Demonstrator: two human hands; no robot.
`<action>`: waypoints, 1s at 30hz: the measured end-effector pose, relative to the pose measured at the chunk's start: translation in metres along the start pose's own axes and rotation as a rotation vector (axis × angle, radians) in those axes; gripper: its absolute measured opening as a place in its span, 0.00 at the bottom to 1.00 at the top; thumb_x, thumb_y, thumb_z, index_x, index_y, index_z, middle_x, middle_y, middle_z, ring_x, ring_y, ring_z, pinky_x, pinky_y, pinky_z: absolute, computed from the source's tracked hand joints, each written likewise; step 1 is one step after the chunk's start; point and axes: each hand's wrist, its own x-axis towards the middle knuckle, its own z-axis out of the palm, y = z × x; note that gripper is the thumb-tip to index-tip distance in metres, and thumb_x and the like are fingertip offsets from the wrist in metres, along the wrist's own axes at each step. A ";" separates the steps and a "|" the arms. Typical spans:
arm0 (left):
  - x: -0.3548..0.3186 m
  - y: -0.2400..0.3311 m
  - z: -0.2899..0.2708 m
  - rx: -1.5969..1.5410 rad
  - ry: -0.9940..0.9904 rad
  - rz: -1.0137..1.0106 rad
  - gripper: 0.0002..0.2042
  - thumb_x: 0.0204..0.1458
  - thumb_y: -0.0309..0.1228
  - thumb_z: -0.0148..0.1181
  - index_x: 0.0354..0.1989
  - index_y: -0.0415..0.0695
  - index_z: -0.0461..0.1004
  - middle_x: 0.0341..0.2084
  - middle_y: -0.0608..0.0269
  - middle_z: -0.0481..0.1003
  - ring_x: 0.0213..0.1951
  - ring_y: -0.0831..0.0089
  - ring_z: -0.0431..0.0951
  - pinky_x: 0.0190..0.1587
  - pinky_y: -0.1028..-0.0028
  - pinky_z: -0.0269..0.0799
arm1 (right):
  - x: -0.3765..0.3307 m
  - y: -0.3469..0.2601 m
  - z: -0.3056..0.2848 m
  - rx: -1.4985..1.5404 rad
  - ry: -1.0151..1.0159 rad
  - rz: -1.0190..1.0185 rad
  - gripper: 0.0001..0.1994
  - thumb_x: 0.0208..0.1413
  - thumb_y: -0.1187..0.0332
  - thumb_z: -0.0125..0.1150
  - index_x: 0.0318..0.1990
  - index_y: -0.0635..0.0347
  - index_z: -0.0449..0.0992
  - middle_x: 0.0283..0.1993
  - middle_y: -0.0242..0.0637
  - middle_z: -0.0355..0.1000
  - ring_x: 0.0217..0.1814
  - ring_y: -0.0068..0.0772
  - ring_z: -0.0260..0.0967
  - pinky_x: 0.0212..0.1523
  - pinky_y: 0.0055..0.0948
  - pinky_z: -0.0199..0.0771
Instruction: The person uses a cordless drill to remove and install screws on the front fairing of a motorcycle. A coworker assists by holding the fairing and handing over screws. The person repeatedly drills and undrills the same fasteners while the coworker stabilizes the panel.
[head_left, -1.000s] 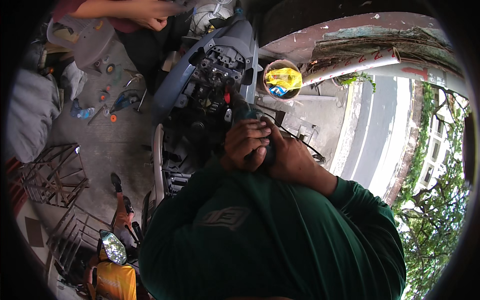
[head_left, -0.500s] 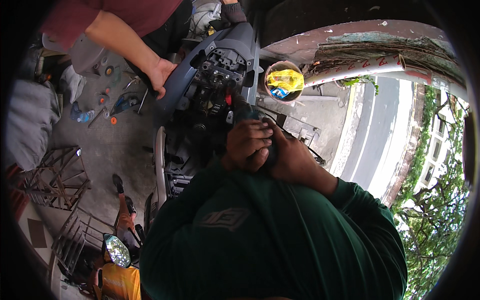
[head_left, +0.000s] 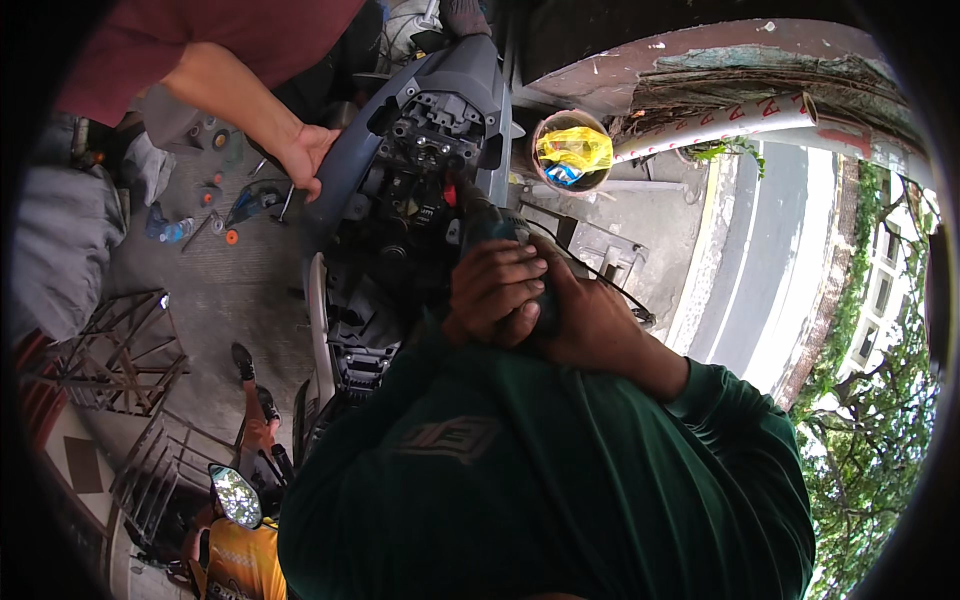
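My left hand (head_left: 497,290) is wrapped round the body of a dark teal power drill (head_left: 490,228). My right hand (head_left: 592,315) closes on its rear from the other side. The drill's dark nose points away from me into the opened rear of a motorcycle (head_left: 458,82), beside a small red part (head_left: 450,190). Shadow hides where the tip meets the frame. At the left of the grey-blue tail panel, a co-worker's hand (head_left: 308,158) rests against its edge.
A round bin (head_left: 541,172) with a yellow plastic bag stands right of the motorcycle. Beyond it lies a long white tube (head_left: 715,128). Tools and a bottle (head_left: 176,230) are scattered on the left floor, near a metal rack (head_left: 120,355). A person in yellow (head_left: 240,560) is at lower left.
My view has shifted slightly. Both my hands keep their grip on the drill, which still points into the motorcycle. The co-worker's hand stays at the tail panel, its fingers slightly shifted.
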 end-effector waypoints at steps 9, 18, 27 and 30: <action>0.001 0.008 -0.015 -0.027 0.039 0.000 0.11 0.61 0.32 0.57 0.35 0.33 0.77 0.39 0.41 0.84 0.44 0.44 0.87 0.48 0.45 0.84 | 0.004 -0.025 -0.013 -0.040 -0.198 0.124 0.55 0.51 0.60 0.65 0.82 0.65 0.39 0.36 0.64 0.81 0.38 0.68 0.82 0.44 0.58 0.83; -0.013 0.021 -0.018 -0.025 0.043 0.009 0.11 0.63 0.30 0.56 0.36 0.33 0.77 0.40 0.41 0.84 0.44 0.44 0.87 0.50 0.44 0.84 | -0.013 -0.032 0.010 -0.057 -0.074 0.078 0.54 0.51 0.59 0.66 0.82 0.66 0.40 0.36 0.63 0.80 0.37 0.68 0.82 0.43 0.58 0.83; -0.012 0.028 -0.016 -0.018 0.044 -0.061 0.06 0.54 0.25 0.58 0.34 0.35 0.78 0.42 0.44 0.85 0.48 0.48 0.87 0.56 0.48 0.81 | -0.025 -0.021 0.025 -0.081 0.115 -0.037 0.54 0.47 0.64 0.67 0.81 0.68 0.44 0.39 0.65 0.80 0.41 0.69 0.81 0.47 0.58 0.82; -0.011 0.034 -0.016 -0.009 0.008 -0.096 0.08 0.59 0.26 0.55 0.34 0.35 0.77 0.42 0.44 0.85 0.49 0.48 0.86 0.57 0.48 0.79 | -0.023 -0.020 0.026 -0.049 0.031 0.051 0.53 0.47 0.64 0.66 0.81 0.69 0.44 0.37 0.65 0.80 0.39 0.69 0.81 0.45 0.58 0.83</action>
